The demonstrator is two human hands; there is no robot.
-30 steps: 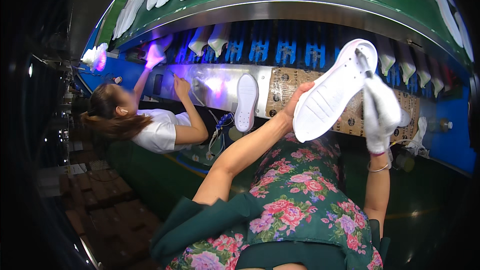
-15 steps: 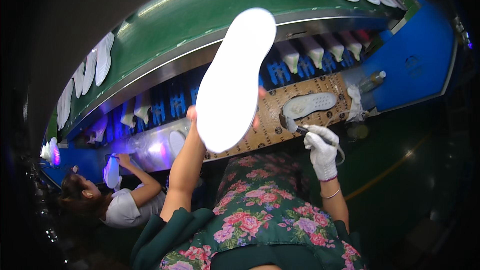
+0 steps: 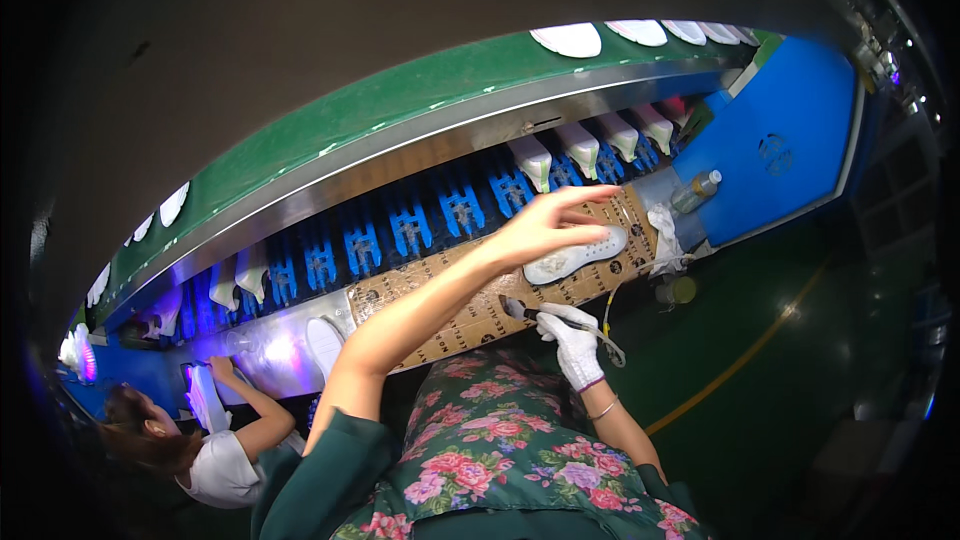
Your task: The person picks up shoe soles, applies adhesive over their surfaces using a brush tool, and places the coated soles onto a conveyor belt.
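My bare left hand (image 3: 548, 224) reaches across the bench with its fingers stretched out and holds nothing. Its thumb and fingers hover over or touch a pale grey shoe sole (image 3: 572, 260) with small holes; which of the two I cannot tell. The sole lies on brown printed cardboard (image 3: 455, 315), partly hidden by the hand. In a white knitted glove, my right hand (image 3: 572, 345) is closed round the dark handle of a brush (image 3: 518, 309). The brush head is close to the near edge of the cardboard. A clear tube (image 3: 612, 345) runs by this hand.
Behind the bench, blue clamps (image 3: 410, 228) stand in a row, several pale shoe parts (image 3: 578, 148) hanging among them. White soles (image 3: 568, 39) lie on the green conveyor (image 3: 400, 100). Another sole (image 3: 323, 342) is left of the cardboard. A bottle (image 3: 697, 190) and white cloth (image 3: 664, 230) are at right; a co-worker (image 3: 235, 455) is at left.
The large white sole has left my left hand, which has moved right and down over the grey sole. My right hand has drawn the brush left and nearer, away from that sole.
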